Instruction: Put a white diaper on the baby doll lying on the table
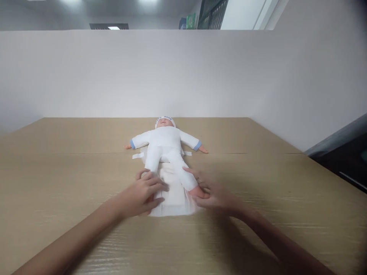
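Observation:
A baby doll in white clothes with blue cuffs and a lettered white cap lies on its back, arms spread out. Under its hips and legs an opened diaper is spread flat, its white tabs sticking out on both sides by the waist. My left hand is curled over the doll's lower leg on the left and hides that foot. On the other side, my right hand grips the doll's other leg at the bare foot, fingers along the shin and thumb by the sole.
The wooden table reaches back to a white partition wall, with a seam running across it. At the right, a dark object stands beyond the table's edge. A green package shows above the partition.

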Action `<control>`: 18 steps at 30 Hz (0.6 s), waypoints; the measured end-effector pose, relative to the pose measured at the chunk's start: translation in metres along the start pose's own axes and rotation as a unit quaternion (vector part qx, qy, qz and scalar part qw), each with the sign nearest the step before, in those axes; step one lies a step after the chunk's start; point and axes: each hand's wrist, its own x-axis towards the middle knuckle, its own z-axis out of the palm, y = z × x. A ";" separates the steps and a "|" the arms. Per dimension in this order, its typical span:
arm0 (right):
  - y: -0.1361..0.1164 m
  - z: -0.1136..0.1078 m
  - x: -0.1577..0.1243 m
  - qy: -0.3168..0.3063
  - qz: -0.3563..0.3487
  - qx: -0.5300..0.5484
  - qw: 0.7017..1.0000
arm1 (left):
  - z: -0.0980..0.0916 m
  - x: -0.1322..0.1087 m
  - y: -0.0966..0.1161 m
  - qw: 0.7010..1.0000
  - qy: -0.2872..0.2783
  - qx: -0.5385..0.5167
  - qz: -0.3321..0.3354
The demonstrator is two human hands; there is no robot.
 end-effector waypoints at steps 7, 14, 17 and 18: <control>0.025 -0.017 -0.001 -0.003 -0.085 -0.120 0.989 | 0.004 0.011 -0.004 0.998 -0.022 0.049 0.017; 0.036 -0.019 -0.005 0.010 -0.138 -0.217 0.966 | -0.002 0.014 -0.002 0.998 -0.042 0.023 0.034; 0.035 -0.013 -0.009 0.069 -0.207 -0.293 0.931 | -0.003 0.014 -0.002 0.998 -0.043 0.016 0.039; 0.033 -0.011 -0.009 0.082 -0.226 -0.317 0.917 | -0.003 0.014 -0.002 0.998 -0.043 0.016 0.041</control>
